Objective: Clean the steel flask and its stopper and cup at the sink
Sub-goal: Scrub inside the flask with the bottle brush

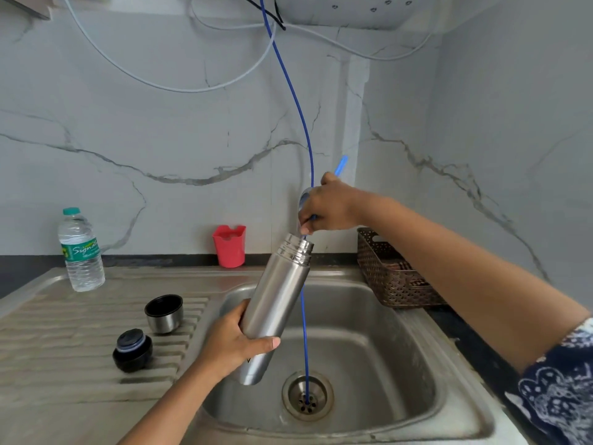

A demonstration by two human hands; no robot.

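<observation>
Head view: we hold the steel flask (276, 303) over the sink (401, 348), tilted with its open mouth toward 1 o'clock. Our left hand (237, 342) wraps its lower body, thumb across the front. Our right hand (327, 207) is curled round a grey tap (304, 197) just above the mouth; a blue tube (304, 332) runs past it down to the drain (295, 396). On the drainboard, at 9 o'clock from the flask, the cup (164, 313) stands open end up. The stopper (132, 350) sits at 8 o'clock, and a water bottle (81, 252) at 10 o'clock.

Open steel flask (272, 303) tilted over sink; cup (164, 313), stopper (132, 350) on drainboard.
</observation>
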